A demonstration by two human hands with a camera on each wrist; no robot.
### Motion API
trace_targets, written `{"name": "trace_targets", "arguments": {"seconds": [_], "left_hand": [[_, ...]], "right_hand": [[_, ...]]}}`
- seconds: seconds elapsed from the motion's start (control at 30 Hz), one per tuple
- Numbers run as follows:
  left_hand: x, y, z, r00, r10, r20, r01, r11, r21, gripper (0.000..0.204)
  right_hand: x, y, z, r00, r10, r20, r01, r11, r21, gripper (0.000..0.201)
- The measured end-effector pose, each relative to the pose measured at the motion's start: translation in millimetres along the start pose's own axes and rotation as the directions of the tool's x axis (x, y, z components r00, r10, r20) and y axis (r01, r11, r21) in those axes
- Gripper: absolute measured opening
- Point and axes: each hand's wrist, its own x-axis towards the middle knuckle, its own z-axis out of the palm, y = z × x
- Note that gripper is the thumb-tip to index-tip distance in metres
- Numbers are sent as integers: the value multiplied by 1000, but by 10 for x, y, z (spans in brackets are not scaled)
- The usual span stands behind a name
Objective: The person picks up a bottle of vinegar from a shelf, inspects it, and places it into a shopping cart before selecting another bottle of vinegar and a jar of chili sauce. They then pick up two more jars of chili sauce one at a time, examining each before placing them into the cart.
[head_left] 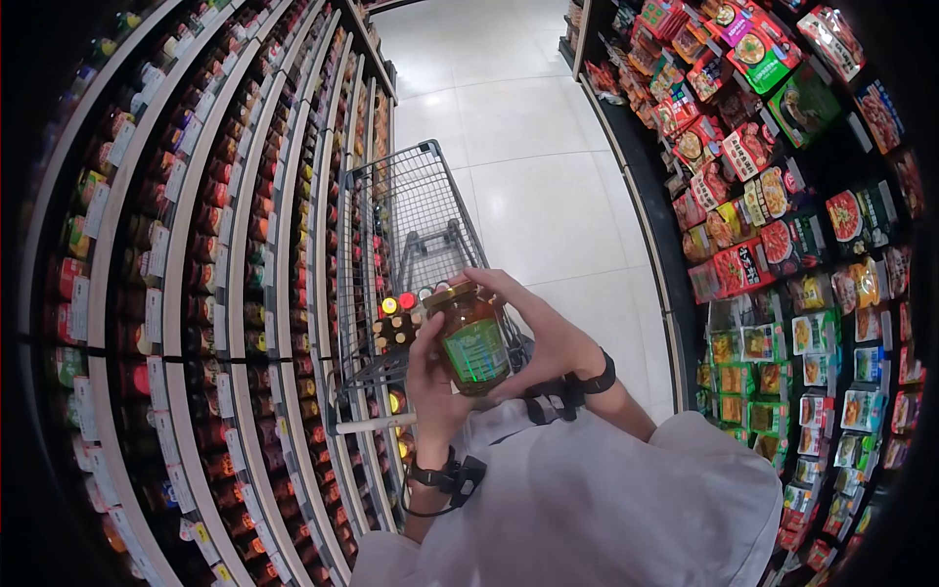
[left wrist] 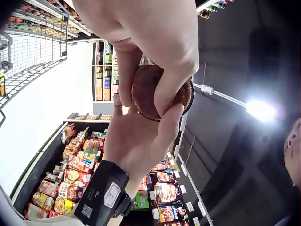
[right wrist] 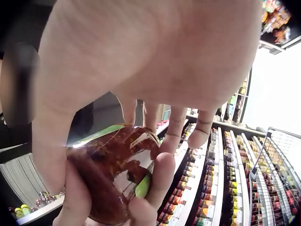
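Observation:
A glass jar (head_left: 475,342) with a gold lid, a green label and reddish-brown contents is held between both hands in front of the torso. The left hand (head_left: 430,382) grips its left side, and the right hand (head_left: 543,333) curls round its right side and top. In the left wrist view the round jar end (left wrist: 146,92) shows between the fingers of the left hand (left wrist: 164,37) and the other hand (left wrist: 136,136). The right wrist view has the jar's dark red side (right wrist: 110,174) below the right palm (right wrist: 150,56), its fingertips around the glass.
A wire shopping cart (head_left: 411,196) stands ahead, with several capped bottles (head_left: 399,323) in it. Shelves of jars (head_left: 210,215) line the left side. Packaged foods (head_left: 748,264) fill racks on the right. A tiled floor (head_left: 528,176) runs between them.

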Motion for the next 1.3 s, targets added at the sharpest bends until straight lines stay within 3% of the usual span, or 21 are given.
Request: {"name": "trace_targets", "arguments": {"seconds": [0.2,0.4,0.5,0.6,0.8,0.9,1.3], "left_hand": [[-14,-30,-42,1000,-8,22,8,1000,7,90],[32,27,46,999,40,2,-40,999,-6,103],[44,39,89,999,9,32,-5,992,-125,105],[48,101,119,999,6,50,4,979,-203,103],[-8,38,66,998,5,56,2,992,-123,96],[65,68,74,989,116,93,-110,991,-73,93],[34,92,43,989,92,112,-92,996,-10,88]], "right_hand": [[-38,29,-31,999,29,-17,-28,999,14,121],[-97,53,15,995,42,-91,-42,999,-5,128],[-88,129,35,989,-75,-129,79,997,25,132],[-96,146,21,988,-92,-123,94,995,10,138],[-115,176,-16,986,-121,-111,127,991,49,140],[-129,205,-8,981,-152,-117,155,988,17,139],[-136,136,-18,987,-118,-105,123,992,39,129]]}}
